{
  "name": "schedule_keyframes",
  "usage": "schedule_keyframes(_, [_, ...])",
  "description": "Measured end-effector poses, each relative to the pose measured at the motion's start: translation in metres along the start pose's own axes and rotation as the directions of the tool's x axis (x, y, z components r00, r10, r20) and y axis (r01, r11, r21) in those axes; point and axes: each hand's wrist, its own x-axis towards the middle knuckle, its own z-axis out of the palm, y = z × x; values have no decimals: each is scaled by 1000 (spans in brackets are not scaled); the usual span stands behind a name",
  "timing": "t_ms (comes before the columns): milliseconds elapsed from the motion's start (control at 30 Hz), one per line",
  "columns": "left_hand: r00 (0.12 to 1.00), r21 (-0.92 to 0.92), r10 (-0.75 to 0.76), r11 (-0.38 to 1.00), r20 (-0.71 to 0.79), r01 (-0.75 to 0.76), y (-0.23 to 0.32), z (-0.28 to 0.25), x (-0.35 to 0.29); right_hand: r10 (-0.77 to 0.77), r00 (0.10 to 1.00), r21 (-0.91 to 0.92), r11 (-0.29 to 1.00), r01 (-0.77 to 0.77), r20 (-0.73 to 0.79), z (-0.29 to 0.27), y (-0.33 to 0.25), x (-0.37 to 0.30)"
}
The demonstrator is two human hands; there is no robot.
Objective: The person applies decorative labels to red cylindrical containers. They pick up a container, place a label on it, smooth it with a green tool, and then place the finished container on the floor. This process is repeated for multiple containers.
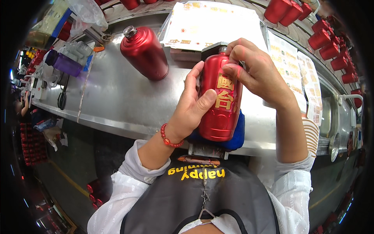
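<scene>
A glossy red bottle [221, 124] with raised gold characters lies tilted in front of me, its neck pointing away. Its lower end rests on a blue pad [238, 130]. My left hand [193, 103] is closed around the bottle's left side, thumb on the front beside the characters. At the shoulder, just above the gold characters, my right hand [255, 70] is in a pinch against the surface. What its fingertips hold, if anything, is hidden. Behind the neck sits a dark angular block [214, 48], partly covered.
A second red bottle [146, 54], plain-faced, stands left on the metal table [117, 105]. White sheets with gold decals [214, 23] lie on a box ahead; more decal sheets [286, 58] lie right. A purple drink bottle [64, 63] is far left. Red bottles [329, 50] line the far right.
</scene>
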Motion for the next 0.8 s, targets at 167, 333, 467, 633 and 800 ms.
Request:
schedule_keyframes(167, [1000, 128, 4, 992, 19, -7, -2, -1, -1, -6, 999, 43, 999, 8, -32, 2, 0, 2])
schedule_keyframes(333, [999, 119, 16, 993, 30, -20, -1, -1, -3, -1, 999, -20, 1000, 2, 32, -2, -2, 1])
schedule_keyframes(467, [1000, 117, 2, 993, 23, -5, -3, -2, -2, 16, 1000, 17, 1000, -16, -16, 2, -1, 2])
schedule_keyframes(633, [1000, 126, 0, 992, 22, -3, -2, -1, -3, 35, 998, 32, 999, -33, -46, 2, -5, 4])
schedule_keyframes(800, [1000, 145, 9, 989, 30, -13, -4, -2, -3, 66, 996, 26, 998, -64, -56, 5, -5, 3])
